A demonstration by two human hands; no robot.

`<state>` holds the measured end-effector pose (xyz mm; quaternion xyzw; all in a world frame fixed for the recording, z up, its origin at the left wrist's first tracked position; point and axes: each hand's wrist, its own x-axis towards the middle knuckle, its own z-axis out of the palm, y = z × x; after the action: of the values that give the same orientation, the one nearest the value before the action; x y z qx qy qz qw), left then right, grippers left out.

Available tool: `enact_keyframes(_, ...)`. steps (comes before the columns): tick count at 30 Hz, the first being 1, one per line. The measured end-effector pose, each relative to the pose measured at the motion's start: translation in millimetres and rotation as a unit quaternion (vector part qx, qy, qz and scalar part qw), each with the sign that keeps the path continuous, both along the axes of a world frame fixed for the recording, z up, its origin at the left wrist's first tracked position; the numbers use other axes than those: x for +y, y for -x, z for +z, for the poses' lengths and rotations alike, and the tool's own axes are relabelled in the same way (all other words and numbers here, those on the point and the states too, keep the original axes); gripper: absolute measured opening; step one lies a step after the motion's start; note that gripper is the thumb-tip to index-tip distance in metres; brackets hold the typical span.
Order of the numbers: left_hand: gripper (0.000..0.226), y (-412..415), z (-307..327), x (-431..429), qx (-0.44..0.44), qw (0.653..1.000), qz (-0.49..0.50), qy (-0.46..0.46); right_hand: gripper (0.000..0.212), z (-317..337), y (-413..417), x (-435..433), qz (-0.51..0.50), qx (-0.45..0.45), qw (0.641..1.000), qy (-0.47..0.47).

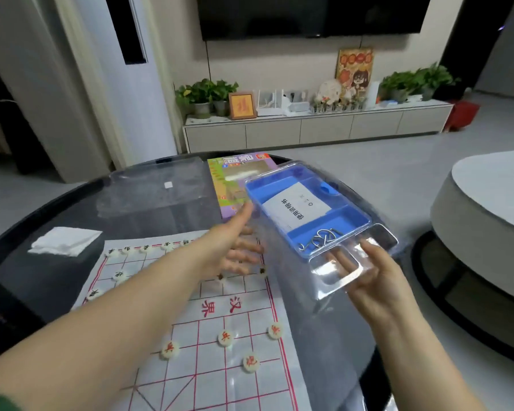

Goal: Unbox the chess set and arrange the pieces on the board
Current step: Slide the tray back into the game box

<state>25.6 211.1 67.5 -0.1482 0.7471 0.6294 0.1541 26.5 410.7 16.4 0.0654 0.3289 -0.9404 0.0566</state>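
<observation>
Dark glass counter (42, 277) fills my view, with the board (220, 381) laid flat on its near side. Four red-marked pieces (169, 350) sit in the near half, well apart. More pieces line the far edge and the left columns; their marks are too small to read.

Both arms reach forward over the board. Left hand (235, 244) is spread, fingers straight, thumb up against the left edge of a clear case (380, 232). Fingers run under that edge; can't tell if they bear any load. Right hand (374, 280) grips the near end of the case, thumb on top, fingers seen through the plastic from below. Case is off the counter, tilted, over the board's far right corner.

Inside it: blue insert (347, 223), a leaflet (297, 206) lying across the middle, wire rings (321, 237) in the near blue slot.

Folded tissue (66, 241) lies left of the board. Beyond that, a clear plastic sheet (155, 185). Colourful box (229, 173) is flat on the counter just beside it, partly behind the case.

Far wall: low cabinet (309, 132) with plants (205, 90), TV (309, 13) above.
</observation>
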Motion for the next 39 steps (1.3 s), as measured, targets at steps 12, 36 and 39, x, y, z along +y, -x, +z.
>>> enact_keyframes(12, 0.073, 107, -45, -19, 0.183, 0.759, -0.127, 0.612, 0.007, -27, 14, 62, -0.055, 0.022, 0.998, -0.010)
enact_keyframes(36, 0.028, 80, -18, 52, 0.310, 0.854, -0.006, 0.418, 0.020, -33, -44, 107, -0.102, -0.046, 0.992, -0.064)
enact_keyframes(39, 0.027, 62, -19, 63, 0.317, 0.873, -0.014, 0.370, 0.033, -32, -65, 109, -0.080, -0.054, 0.993, -0.070)
